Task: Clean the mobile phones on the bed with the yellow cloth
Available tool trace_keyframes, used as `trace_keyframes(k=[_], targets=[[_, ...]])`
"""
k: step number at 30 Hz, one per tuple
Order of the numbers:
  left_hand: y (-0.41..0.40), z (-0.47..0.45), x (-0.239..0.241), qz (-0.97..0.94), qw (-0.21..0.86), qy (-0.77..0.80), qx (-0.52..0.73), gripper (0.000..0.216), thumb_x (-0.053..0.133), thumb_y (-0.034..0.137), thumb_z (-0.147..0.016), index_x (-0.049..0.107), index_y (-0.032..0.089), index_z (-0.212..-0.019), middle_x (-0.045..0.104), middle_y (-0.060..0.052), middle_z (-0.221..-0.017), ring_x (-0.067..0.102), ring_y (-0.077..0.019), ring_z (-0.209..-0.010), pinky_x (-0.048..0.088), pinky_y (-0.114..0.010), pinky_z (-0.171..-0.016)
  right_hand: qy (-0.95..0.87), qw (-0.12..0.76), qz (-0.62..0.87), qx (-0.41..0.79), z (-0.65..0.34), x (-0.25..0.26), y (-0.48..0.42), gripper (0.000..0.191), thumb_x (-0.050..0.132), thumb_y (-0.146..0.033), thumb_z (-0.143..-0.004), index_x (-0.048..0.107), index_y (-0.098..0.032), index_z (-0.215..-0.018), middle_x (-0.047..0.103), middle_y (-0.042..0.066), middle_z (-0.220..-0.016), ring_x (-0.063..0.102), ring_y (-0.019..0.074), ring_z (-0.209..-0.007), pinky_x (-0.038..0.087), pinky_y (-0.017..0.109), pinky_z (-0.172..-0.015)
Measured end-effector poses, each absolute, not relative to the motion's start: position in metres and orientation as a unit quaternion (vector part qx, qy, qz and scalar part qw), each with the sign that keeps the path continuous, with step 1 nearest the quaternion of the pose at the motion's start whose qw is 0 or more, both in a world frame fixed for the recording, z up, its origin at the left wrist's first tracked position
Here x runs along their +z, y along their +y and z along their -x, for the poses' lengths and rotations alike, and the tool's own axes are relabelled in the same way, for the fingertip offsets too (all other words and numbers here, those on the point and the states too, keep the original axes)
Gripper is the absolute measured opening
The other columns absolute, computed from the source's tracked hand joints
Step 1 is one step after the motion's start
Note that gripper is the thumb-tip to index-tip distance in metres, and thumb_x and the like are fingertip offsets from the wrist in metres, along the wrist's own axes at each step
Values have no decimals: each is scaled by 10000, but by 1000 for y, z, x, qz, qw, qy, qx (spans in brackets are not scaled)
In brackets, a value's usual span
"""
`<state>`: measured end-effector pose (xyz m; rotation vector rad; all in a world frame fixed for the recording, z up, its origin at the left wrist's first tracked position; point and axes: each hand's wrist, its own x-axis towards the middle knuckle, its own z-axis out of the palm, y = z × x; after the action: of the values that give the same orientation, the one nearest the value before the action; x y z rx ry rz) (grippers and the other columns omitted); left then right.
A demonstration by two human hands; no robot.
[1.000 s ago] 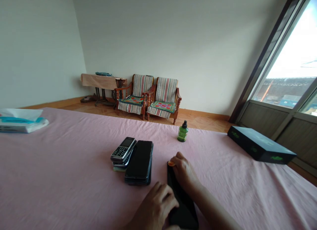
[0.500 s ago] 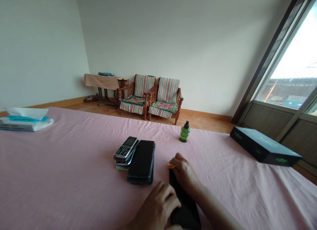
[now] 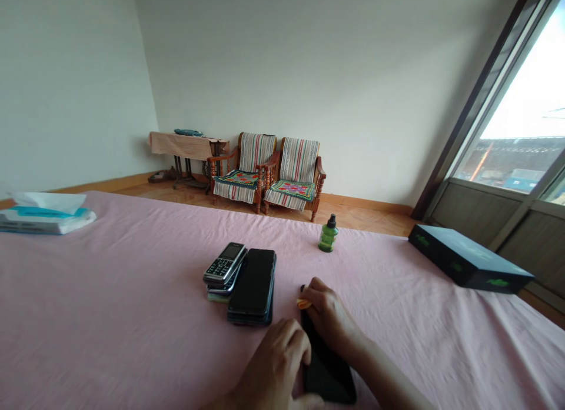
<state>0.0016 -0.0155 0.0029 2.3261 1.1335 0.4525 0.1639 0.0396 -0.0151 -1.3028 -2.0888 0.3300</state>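
A black, flat phone (image 3: 329,372) lies lengthwise in front of me on the pink cloth. My left hand (image 3: 278,360) grips its near left side, with curled fingers at the edge and the thumb by the near end. Bunched in the fingers of my right hand (image 3: 329,316) is a small orange cloth (image 3: 303,303), pressed onto the phone's far end. To the left, a stack of black smartphones (image 3: 253,283) sits against a stack of keypad phones (image 3: 225,263). What lies under my right palm is hidden.
A green spray bottle (image 3: 328,235) stands beyond my right hand. At the right edge lies a black box (image 3: 468,263), and at far left a tissue pack (image 3: 48,216). Past the pink-covered surface (image 3: 132,316) are two wooden chairs (image 3: 293,172) and a covered side table (image 3: 183,145).
My right hand and the orange cloth have slid slightly toward me along the phone, baring its far tip. My left hand has shifted a little left, its fingers now at the edge.
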Motion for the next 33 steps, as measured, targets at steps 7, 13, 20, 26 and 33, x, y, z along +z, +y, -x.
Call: trace_keyframes(k=[7,13,20,26,33], targets=[[-24,-4,11,-814,239,500,175,426,787,186,-559,431,195,-792,500,-38,-980,466,-269,-1009,396,-410,-889,-797,317,476,194,-165,-8,2,251,452,11,-817,593,-176,-730,514,11,-813,534,113,-697,425,196,-647],[-23,-1,5,-813,254,476,219,389,718,154,-590,449,193,-868,522,-26,-959,501,-231,-940,417,-380,-869,-814,286,457,215,-164,-3,-32,227,482,-37,-848,656,-178,-812,526,24,-821,534,111,-677,423,196,-614],[-16,1,-3,-836,249,423,244,473,666,122,-629,518,175,-1075,540,-62,-1063,505,-238,-1003,417,-375,-921,-829,254,452,209,-168,-11,-48,184,541,-16,-786,650,-159,-825,532,39,-825,560,127,-699,402,199,-588],[-17,4,2,-822,288,441,216,740,856,299,-521,548,189,-1185,536,-73,-1169,465,-295,-1129,370,-425,-1015,-795,305,492,180,-181,-11,-18,253,438,19,-815,607,-165,-774,528,23,-821,542,115,-686,415,210,-636],[-16,6,-1,-823,274,448,215,800,865,349,-517,554,168,-1232,527,-90,-1203,446,-302,-1154,346,-430,-1039,-755,357,533,135,-189,-18,29,251,446,21,-791,624,-155,-771,531,28,-811,550,133,-715,410,234,-666]])
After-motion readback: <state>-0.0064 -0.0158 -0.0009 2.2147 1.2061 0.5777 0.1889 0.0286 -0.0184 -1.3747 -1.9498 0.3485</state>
